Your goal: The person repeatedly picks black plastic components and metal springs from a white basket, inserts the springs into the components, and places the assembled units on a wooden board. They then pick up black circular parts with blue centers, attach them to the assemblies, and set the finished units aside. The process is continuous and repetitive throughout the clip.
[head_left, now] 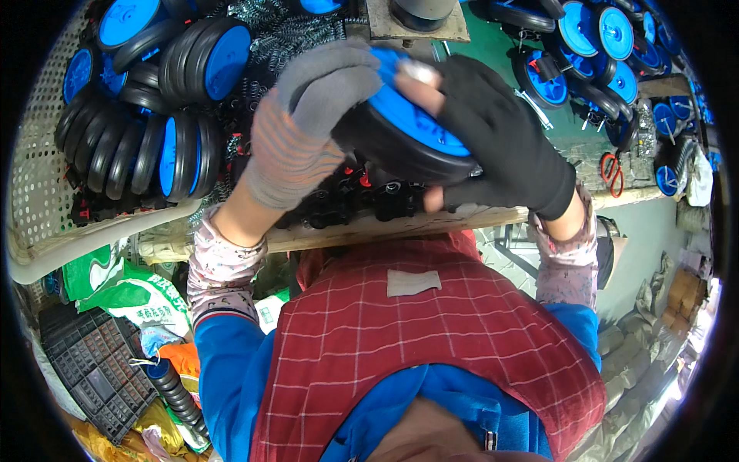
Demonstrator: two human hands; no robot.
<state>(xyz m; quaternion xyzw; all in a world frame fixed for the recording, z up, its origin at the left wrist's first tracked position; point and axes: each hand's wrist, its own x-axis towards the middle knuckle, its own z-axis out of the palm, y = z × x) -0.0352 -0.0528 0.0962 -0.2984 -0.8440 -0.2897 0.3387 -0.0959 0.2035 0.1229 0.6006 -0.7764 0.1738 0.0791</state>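
Observation:
Between my two hands is a black-tyred wheel with a blue hub (416, 123), tilted above the front edge of the bench. My left hand (308, 115), in a grey striped glove, grips its left side with the fingers over the upper rim. On its right side my right hand (493, 131) is wrapped round it, in a black glove with bare fingertips. The thumb and a finger of that hand press against the hub and the tyre. A shiny silvery spot shows at the fingertip on the hub; what it is I cannot make out.
At the left a white perforated basket (38, 185) holds stacked wheels (123, 146). Coil springs (269, 35) and small black parts (331, 204) lie behind and below my hands. A metal press base (419, 19) stands at the back. More wheels (585, 46) and red-handled scissors (612, 174) are at the right.

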